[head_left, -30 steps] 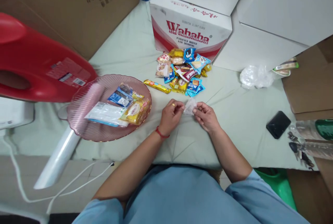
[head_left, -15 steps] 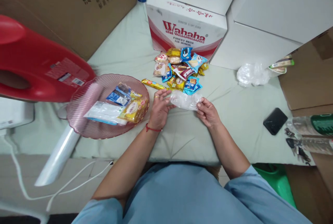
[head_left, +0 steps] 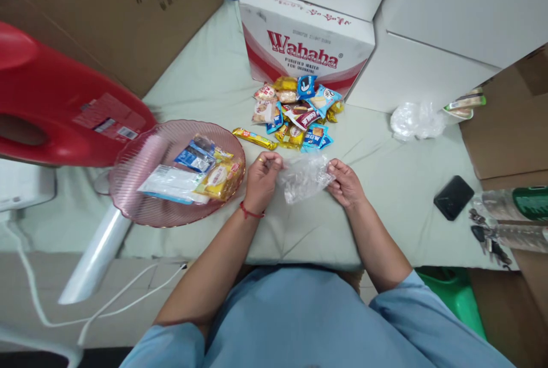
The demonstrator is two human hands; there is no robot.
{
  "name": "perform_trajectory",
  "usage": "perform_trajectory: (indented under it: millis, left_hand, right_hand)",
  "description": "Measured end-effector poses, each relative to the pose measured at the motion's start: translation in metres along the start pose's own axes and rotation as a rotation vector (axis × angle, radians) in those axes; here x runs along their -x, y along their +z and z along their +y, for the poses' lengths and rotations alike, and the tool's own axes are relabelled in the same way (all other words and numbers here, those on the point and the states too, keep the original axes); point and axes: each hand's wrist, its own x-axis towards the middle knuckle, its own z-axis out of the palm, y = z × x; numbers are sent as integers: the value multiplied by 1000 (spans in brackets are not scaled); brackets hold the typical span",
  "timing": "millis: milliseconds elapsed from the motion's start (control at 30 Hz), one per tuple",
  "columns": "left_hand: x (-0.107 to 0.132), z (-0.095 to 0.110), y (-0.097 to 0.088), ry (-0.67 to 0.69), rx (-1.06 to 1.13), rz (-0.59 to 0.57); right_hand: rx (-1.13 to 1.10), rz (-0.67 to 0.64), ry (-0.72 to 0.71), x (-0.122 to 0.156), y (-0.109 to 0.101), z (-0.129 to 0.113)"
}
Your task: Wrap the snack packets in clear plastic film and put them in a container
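A crumpled clear plastic bag (head_left: pixel 303 177) is stretched between my two hands above the cloth. My left hand (head_left: pixel 262 182) pinches its left edge, and my right hand (head_left: pixel 345 182) grips its right edge. Just beyond lies a pile of small wrapped snacks (head_left: pixel 299 108) in yellow, blue, white and dark red. A long yellow packet (head_left: pixel 254 138) rests at the pile's near left. To the left of my left hand stands a pink ribbed glass bowl (head_left: pixel 141 208), with a few blue, white and yellow snack packets (head_left: pixel 197 171) in it.
A white Wahaha carton (head_left: pixel 308 43) stands behind the snacks. At left are a red jug (head_left: pixel 68 100) and a plastic film roll (head_left: pixel 94 257) partly under the bowl. On the right lie crumpled clear plastic (head_left: pixel 417 121), a black flat object (head_left: pixel 454 198), keys (head_left: pixel 492 245) and bottles (head_left: pixel 514 205).
The bag has opened out and hangs lower and wider between my hands. My left fingers have closed into a pinch on it. The snacks and bowl have stayed put.
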Motion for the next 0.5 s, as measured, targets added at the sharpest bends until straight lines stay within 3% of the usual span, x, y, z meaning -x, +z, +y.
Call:
perform_trajectory:
  millis: [100, 200, 367, 500]
  left_hand:
    - [-3, -4, 0, -48, 84, 57]
    - [-4, -8, 0, -17, 5, 99]
    - [4, 1, 0, 232, -409, 199]
    - [26, 25, 8, 430, -615, 66]
  right_hand:
    - [5, -36, 5, 0, -3, -2]
    - [4, -70, 15, 1, -4, -2]
    - [12, -77, -17, 1, -1, 0]
    - [19, -94, -58, 0, -3, 2]
